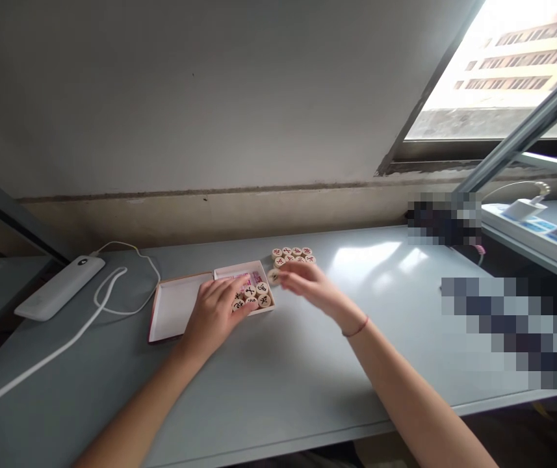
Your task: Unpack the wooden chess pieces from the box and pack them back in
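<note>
A small open box (245,270) sits on the grey table (278,370) and holds several round wooden chess pieces (259,296). My left hand (214,313) rests on the box's near left corner, fingers curled over the pieces inside. My right hand (307,285) hovers just right of the box and pinches one round piece (273,276) at its fingertips. A red string circles that wrist. More round pieces (294,255) lie in rows on the table just behind my right hand.
The box's flat lid (173,305) lies to the left of the box. A white power bank (61,287) with a looping white cable (112,300) sits at the far left. Another table with a charger (524,208) stands at the right under a window.
</note>
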The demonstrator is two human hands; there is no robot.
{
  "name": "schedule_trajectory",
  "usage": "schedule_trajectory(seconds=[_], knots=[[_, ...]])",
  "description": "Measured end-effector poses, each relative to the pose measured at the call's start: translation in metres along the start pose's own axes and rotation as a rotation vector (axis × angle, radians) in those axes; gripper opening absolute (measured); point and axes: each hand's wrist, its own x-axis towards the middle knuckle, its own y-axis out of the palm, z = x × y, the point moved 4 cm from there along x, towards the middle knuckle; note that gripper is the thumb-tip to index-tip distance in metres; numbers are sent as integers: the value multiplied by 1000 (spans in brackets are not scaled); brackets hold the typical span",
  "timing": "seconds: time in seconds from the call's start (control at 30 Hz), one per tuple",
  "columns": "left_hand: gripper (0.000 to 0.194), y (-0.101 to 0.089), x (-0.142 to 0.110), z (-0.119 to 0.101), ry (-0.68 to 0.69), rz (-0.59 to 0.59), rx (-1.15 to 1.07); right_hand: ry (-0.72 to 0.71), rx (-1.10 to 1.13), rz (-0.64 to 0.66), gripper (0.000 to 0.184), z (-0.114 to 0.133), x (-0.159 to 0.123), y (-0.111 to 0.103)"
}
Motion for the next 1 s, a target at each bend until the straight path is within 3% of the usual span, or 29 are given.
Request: schedule_trajectory(seconds=[0.07, 0.17, 0.3, 0.4, 0.8, 0.93, 1.0], knots=[[37, 4, -2, 11, -58, 40, 37, 125, -83, -100, 27, -8, 0, -28], [42, 10, -6, 24, -106, 109, 99, 294, -196, -104, 26, -26, -2, -56], [41, 20, -12, 28, -122, 211, 140, 377, -184, 26, 24, -47, 0, -60], [36, 22, -13, 26, -148, 245, 115, 382, -221, 38, 27, -52, 1, -56], [22, 16, -7, 22, -194, 176, 71, 234, -567, -130, 33, -51, 9, -43], [21, 14, -5, 25, -185, 154, 62, 49, -603, -307, 37, -29, 6, -36], [22, 9, -2, 24, -160, 117, 27, -79, -542, -312, 35, -15, 3, -24]])
